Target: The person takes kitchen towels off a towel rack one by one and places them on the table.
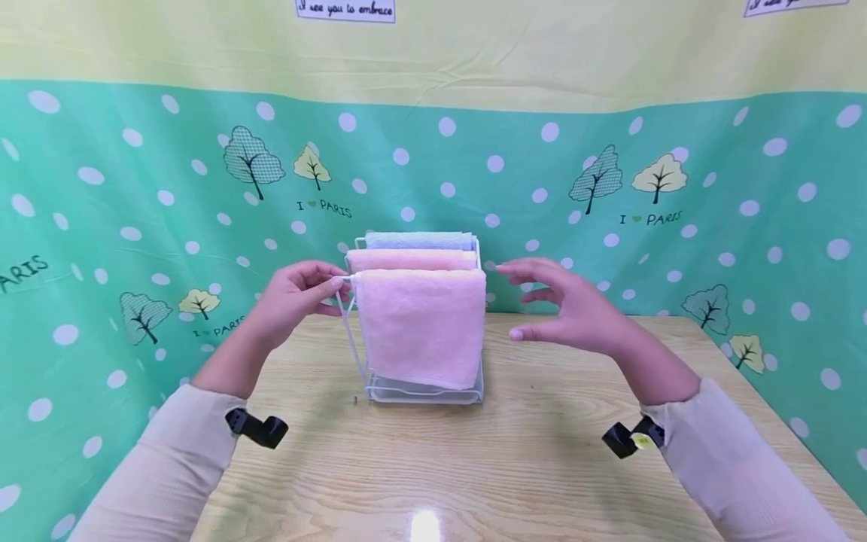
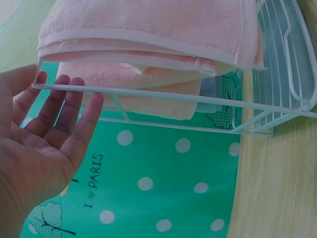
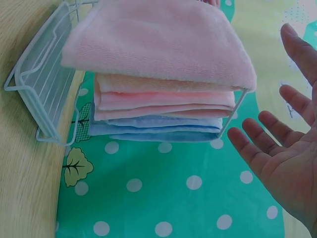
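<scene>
A white wire towel rack (image 1: 347,331) stands on the table, with folded towels draped over its bars. The front towel (image 1: 423,324) is pink, the middle towel (image 1: 413,260) is a peachy pink and the rear towel (image 1: 420,241) is light blue. At the rack's upper left front corner, my left hand (image 1: 305,292) pinches the wire frame between thumb and fingers; in the left wrist view its fingertips (image 2: 74,89) lie along the bar. Off to the towels' right, my right hand (image 1: 562,305) is held in the air with fingers spread, apart from the rack and holding nothing.
The rack's base carries a tray (image 3: 42,82) close over the wooden table (image 1: 542,452). A green and yellow curtain (image 1: 447,165) with dots and trees hangs behind and at both sides. Small cameras (image 1: 260,429) are strapped at both wrists.
</scene>
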Motion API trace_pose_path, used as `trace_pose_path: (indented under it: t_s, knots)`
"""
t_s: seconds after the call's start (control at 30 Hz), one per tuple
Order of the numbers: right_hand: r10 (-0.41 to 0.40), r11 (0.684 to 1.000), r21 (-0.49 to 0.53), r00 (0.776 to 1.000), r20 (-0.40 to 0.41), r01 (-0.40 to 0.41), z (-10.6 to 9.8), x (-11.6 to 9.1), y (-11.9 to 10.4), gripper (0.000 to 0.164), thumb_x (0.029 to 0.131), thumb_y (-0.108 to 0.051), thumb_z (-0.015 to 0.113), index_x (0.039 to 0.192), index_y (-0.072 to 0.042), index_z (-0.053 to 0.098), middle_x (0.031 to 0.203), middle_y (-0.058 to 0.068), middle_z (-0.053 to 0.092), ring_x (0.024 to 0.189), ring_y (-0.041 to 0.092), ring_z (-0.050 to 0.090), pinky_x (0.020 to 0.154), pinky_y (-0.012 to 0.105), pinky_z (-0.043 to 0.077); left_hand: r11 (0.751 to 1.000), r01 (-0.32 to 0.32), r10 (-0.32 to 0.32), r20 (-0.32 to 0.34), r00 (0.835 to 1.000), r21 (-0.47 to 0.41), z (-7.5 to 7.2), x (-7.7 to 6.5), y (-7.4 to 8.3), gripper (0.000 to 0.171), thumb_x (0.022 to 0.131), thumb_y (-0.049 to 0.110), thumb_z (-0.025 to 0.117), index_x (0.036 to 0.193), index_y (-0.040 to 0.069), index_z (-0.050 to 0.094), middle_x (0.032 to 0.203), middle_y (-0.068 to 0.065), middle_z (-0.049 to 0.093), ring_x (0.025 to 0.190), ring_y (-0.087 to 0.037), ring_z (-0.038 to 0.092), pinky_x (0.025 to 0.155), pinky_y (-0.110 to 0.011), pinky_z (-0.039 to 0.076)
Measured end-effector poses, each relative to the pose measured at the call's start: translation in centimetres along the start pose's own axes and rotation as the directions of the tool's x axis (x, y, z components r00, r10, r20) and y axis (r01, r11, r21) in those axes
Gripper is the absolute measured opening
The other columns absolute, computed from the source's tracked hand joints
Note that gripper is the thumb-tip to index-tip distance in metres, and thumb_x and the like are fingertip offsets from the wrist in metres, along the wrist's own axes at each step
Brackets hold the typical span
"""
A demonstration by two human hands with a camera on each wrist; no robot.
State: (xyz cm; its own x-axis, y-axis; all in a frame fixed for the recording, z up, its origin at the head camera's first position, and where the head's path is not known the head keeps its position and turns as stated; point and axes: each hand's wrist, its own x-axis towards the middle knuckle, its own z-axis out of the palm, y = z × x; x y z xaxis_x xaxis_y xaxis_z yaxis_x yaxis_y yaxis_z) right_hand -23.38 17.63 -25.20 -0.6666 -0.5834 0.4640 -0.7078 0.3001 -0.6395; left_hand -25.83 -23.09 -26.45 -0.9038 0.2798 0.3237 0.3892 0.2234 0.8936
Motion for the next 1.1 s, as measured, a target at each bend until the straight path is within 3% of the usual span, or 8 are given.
trace_pose_path:
  t_s: [0.13,0.37,0.67,0.93,1.1]
  knots:
    - [-0.009,1.0,-0.012,1.0,-0.001,0.009,0.0,0.5,-0.1,0.074,0.075,-0.007,0.085,0.14,-0.008,0.05,0.143,0.004,0.046,0.123,0.021,0.048,0.099,0.04,0.051,1.0,0.0,0.0,-0.002,1.0,0.012,-0.1,0.1,0.1,0.025,0.097,0.017,0.064,0.112,-0.002,0.063,0.102,-0.023,0.065,0.088,-0.026,0.067,0.077,-0.041,0.062]
    - [-0.019,1.0,-0.02,1.0,-0.002,0.019,0.2,1.7,-0.7,0.072,0.076,-0.009,0.085,0.139,-0.007,0.051,0.141,0.004,0.046,0.124,0.023,0.048,0.101,0.039,0.05,1.0,0.012,-0.012,-0.016,1.0,0.016,-0.3,0.1,0.0,0.025,0.094,0.017,0.068,0.112,0.001,0.066,0.102,-0.021,0.066,0.092,-0.037,0.065,0.078,-0.044,0.06]
    - [-0.024,1.0,-0.009,1.0,-0.007,0.024,0.5,3.3,-1.5,0.073,0.074,-0.008,0.086,0.139,-0.005,0.052,0.14,0.003,0.048,0.123,0.021,0.049,0.102,0.036,0.049,1.0,0.022,-0.022,0.003,1.0,-0.004,-0.1,0.1,-0.8,0.03,0.091,0.007,0.07,0.116,-0.007,0.062,0.106,-0.024,0.066,0.089,-0.024,0.069,0.078,-0.042,0.061]
    - [-0.058,0.998,0.024,0.998,-0.008,0.059,0.9,4.5,-1.8,0.071,0.074,-0.007,0.086,0.138,-0.004,0.053,0.14,0.004,0.047,0.124,0.028,0.049,0.104,0.036,0.049,0.999,0.023,-0.023,0.01,1.0,-0.023,-0.1,0.1,-1.1,0.03,0.092,0.009,0.069,0.116,-0.007,0.061,0.096,-0.01,0.07,0.088,-0.023,0.068,0.079,-0.043,0.06]
    - [-0.063,0.998,0.003,0.998,-0.009,0.063,1.1,5.2,-1.8,0.068,0.075,-0.01,0.086,0.135,-0.005,0.056,0.138,0.004,0.051,0.124,0.025,0.049,0.103,0.037,0.049,0.995,0.022,-0.021,0.008,1.0,-0.094,-0.2,0.1,-1.2,0.03,0.094,0.01,0.066,0.117,-0.008,0.06,0.094,-0.009,0.069,0.088,-0.023,0.069,0.081,-0.047,0.058]
